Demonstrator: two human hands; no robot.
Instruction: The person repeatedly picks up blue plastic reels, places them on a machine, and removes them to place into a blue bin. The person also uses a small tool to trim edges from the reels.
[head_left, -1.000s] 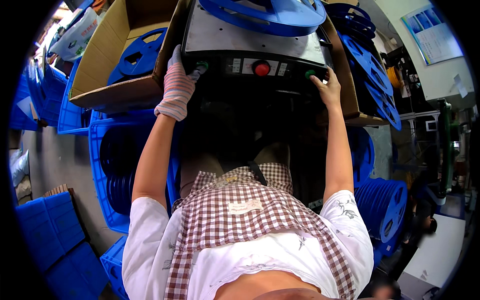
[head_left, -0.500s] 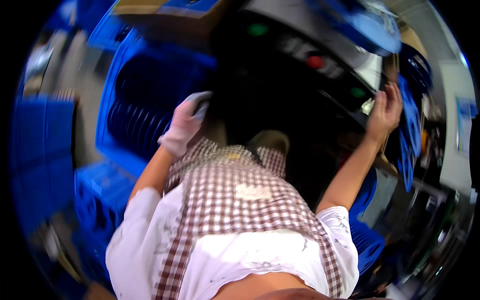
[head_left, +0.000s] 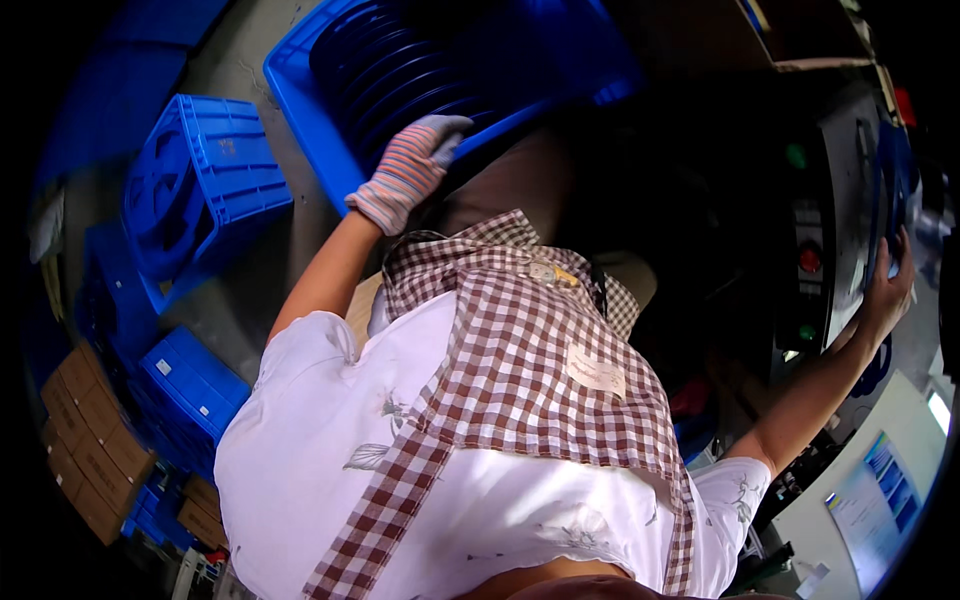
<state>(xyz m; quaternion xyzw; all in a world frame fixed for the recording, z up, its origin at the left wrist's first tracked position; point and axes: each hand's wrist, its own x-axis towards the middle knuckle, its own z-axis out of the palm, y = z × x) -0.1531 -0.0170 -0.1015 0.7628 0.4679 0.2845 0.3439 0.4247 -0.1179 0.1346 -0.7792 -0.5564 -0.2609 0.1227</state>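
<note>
My left hand (head_left: 412,168), in a striped glove with grey fingertips, is beside the near rim of a blue crate (head_left: 322,150). Its fingers are loosely bent, thumb apart, and nothing shows in them. Inside the crate stands a row of dark round reels (head_left: 400,75). My bare right hand (head_left: 888,288) reaches far right to the lower edge of a blue reel (head_left: 888,180), seen nearly edge-on beside a black machine. Thumb and fingers seem to lie on either side of that edge; the contact itself is small and partly hidden.
The machine's dark panel (head_left: 810,220) carries a red button (head_left: 809,259) and green ones. Left of me lies a blue crate with reels inside (head_left: 225,150). Stacked brown cartons (head_left: 95,440) stand lower left. A cardboard box (head_left: 825,62) is at upper right, a wall poster (head_left: 875,510) lower right.
My view has swung, bringing the reel crate to the top and the machine to the right. My right arm is stretched farther out, its hand at a blue reel. My left hand stays near the crate.
</note>
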